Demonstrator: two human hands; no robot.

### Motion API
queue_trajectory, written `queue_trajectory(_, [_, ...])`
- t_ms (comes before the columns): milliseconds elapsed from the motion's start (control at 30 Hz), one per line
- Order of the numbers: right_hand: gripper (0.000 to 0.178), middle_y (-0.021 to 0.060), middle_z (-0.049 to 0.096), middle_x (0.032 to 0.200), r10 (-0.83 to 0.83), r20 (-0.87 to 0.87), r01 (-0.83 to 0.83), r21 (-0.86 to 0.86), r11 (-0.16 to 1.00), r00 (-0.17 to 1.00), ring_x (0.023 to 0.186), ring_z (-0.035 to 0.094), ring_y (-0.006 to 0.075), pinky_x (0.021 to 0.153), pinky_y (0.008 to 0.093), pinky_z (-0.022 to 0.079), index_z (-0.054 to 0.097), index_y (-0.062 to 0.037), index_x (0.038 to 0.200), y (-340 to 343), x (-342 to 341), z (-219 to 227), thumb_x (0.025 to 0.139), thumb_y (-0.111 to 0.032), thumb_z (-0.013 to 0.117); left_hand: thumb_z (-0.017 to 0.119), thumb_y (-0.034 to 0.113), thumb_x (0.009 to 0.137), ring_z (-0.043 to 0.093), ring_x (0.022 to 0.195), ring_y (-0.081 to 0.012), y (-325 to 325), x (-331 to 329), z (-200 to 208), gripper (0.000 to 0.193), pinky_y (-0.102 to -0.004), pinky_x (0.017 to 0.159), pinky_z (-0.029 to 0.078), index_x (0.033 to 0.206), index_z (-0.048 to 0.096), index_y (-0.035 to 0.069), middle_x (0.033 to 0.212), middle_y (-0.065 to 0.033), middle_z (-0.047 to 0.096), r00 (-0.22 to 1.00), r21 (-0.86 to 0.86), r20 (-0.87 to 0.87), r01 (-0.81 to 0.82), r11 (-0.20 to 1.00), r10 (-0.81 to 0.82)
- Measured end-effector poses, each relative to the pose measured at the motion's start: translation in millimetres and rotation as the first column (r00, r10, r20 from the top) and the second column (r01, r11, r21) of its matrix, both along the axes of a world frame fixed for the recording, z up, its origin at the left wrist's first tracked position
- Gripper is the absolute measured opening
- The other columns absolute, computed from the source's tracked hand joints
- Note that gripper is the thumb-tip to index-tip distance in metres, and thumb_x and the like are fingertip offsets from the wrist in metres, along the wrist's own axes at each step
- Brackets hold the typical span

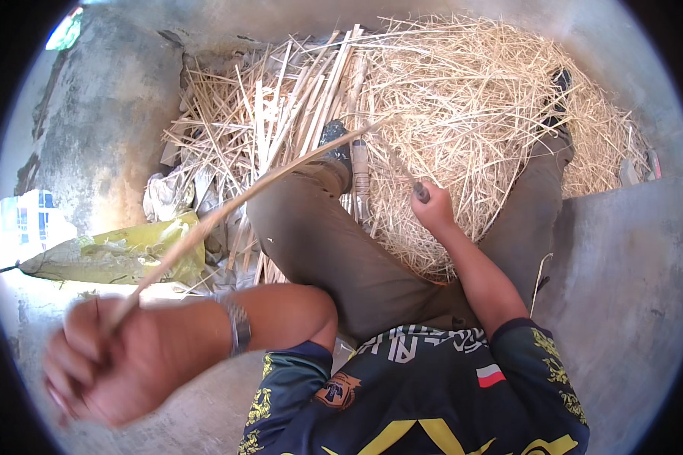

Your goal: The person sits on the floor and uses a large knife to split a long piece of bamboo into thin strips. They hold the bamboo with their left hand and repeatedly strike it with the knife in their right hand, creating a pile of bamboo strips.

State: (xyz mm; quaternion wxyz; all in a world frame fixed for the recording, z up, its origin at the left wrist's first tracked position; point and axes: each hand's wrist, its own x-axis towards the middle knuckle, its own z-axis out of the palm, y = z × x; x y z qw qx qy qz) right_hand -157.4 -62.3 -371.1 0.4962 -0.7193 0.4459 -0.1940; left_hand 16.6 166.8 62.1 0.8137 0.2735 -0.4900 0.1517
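Left hand (121, 364) is raised close to the camera at lower left, blurred, fingers (64, 371) wrapped tight around the near end of a long thin bamboo strip (243, 197). The strip runs diagonally up and right from that fist, across the left knee, to about the middle of the view, where it meets the knife (404, 176). Right hand (435, 206) sits further out over the lap, fingers closed on the knife handle, blade pointing up-left toward the strip's far end; can't tell whether the edge is in the strip or just against it. A short pale stick (361, 171) stands roughly upright between the legs, just beside the knife. Person is seated on a concrete floor (630, 273), legs spread in olive trousers (334, 250), metal watch (239, 327) on the left wrist. Big heap of fine straw-coloured shavings (493, 98) fills the space ahead and right; a bundle of split strips (281, 106) lies ahead left. Crumpled yellow-green plastic bag (114, 254) on the floor at left, near the left knee.
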Motion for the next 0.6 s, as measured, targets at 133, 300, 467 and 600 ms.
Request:
queue_trajectory(133, [0.015,0.0084,0.063,0.063,-0.049,-0.337,0.105,0.150,0.983,0.940,0.051,0.060,0.0196,0.050,0.0346,0.046,0.064,-0.0054,0.076,-11,-19,-49,0.085,-0.017,0.068,0.052,0.049,0.102,0.028,0.045,-0.0070,15,-31,-5,0.047,-0.0234,0.040,0.023,0.077,0.054,0.010,0.059,0.0060,0.038,0.997,-0.071,-0.057,-0.064,0.995,0.060])
queue_trajectory(300, [0.020,0.0119,0.065,0.064,0.052,0.059,-0.078,0.639,0.765,0.997,0.053,0.063,0.0239,0.053,0.0373,0.050,0.069,-0.0026,0.083,1,2,-46,0.084,-0.023,0.069,0.053,0.045,0.104,0.023,0.050,-0.0071,17,-25,-9,0.042,-0.0220,0.042,0.021,0.084,0.052,0.008,0.062,0.0053,0.031,0.986,-0.113,-0.012,-0.168,0.979,0.168])
queue_trajectory(467, [0.016,0.0089,0.062,0.058,0.171,-0.047,-0.176,-0.395,0.902,0.984,0.050,0.060,0.0198,0.054,0.0359,0.051,0.070,-0.0086,0.088,-8,15,49,0.081,-0.023,0.071,0.049,0.049,0.105,0.022,0.048,-0.0071,30,-10,-13,0.046,-0.0221,0.041,0.021,0.083,0.052,0.008,0.061,0.0056,0.031,0.935,-0.144,-0.143,-0.344,0.928,0.325])
queue_trajectory(600, [0.024,0.0156,0.070,0.074,0.030,-0.190,-0.034,-0.016,0.999,0.981,0.063,0.068,0.0297,0.064,0.0431,0.055,0.072,-0.0034,0.095,-24,3,24,0.085,-0.025,0.068,0.044,0.049,0.106,0.028,0.046,-0.0072,76,1,-16,0.051,-0.0220,0.038,0.023,0.078,0.055,0.007,0.059,0.0046,0.037,0.999,-0.193,-0.026,0.012,0.981,-0.018])
